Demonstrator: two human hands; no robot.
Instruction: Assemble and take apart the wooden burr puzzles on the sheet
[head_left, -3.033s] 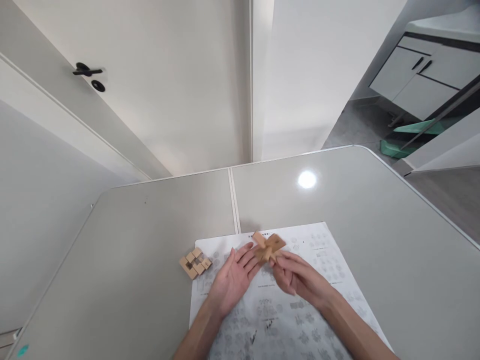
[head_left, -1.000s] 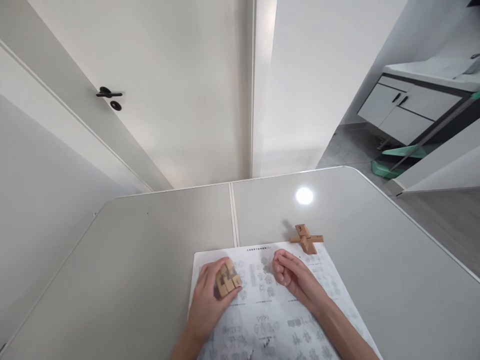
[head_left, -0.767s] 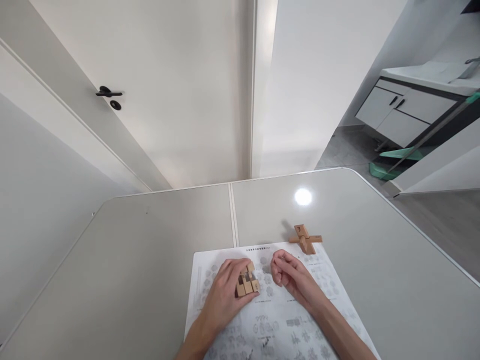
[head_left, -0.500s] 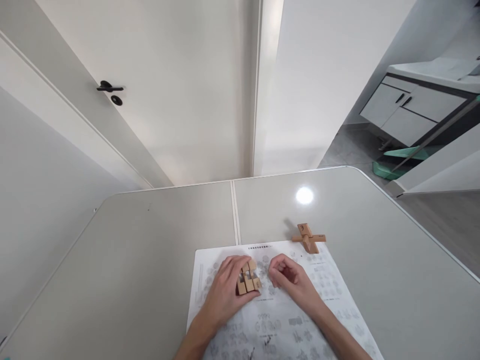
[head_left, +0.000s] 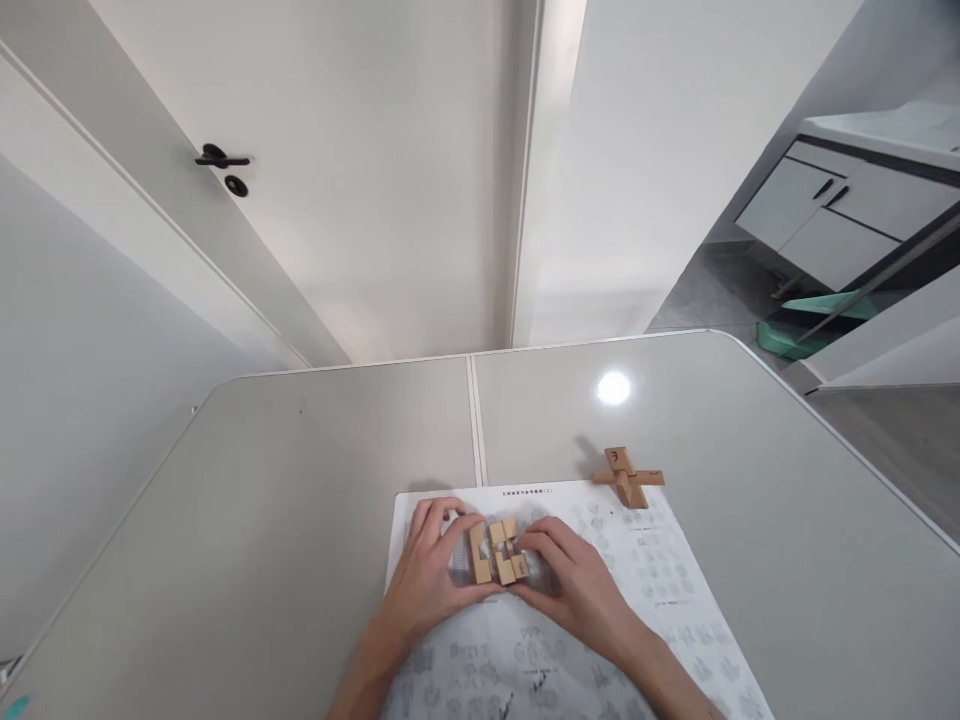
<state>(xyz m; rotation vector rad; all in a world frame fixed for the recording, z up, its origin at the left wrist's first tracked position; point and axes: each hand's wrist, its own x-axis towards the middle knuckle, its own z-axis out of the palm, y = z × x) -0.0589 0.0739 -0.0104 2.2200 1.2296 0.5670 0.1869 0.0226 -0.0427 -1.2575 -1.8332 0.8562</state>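
Notched wooden puzzle blocks lie on a white printed sheet (head_left: 540,630) between my hands. One block (head_left: 480,568) stands apart on the left by a narrow gap. My left hand (head_left: 429,572) curls around it, index finger at its far end and thumb near its close end. The other two blocks (head_left: 504,565) sit side by side, and the right one bears a dark mark. My right hand (head_left: 576,578) pinches this pair, fingers at the far right side and thumb along the near edge. Beyond my right hand rests an assembled wooden cross-shaped puzzle (head_left: 627,480) with dark marks.
The grey table (head_left: 360,440) has a pale seam (head_left: 475,420) running away from me. A white door (head_left: 375,180) with a black handle (head_left: 221,160) stands past the far edge. To the right are a white cabinet (head_left: 832,210) and a green bin (head_left: 795,335).
My right hand has moved left onto the blocks. The row of blocks has parted, leaving a gap after the leftmost one. My view has shifted slightly.
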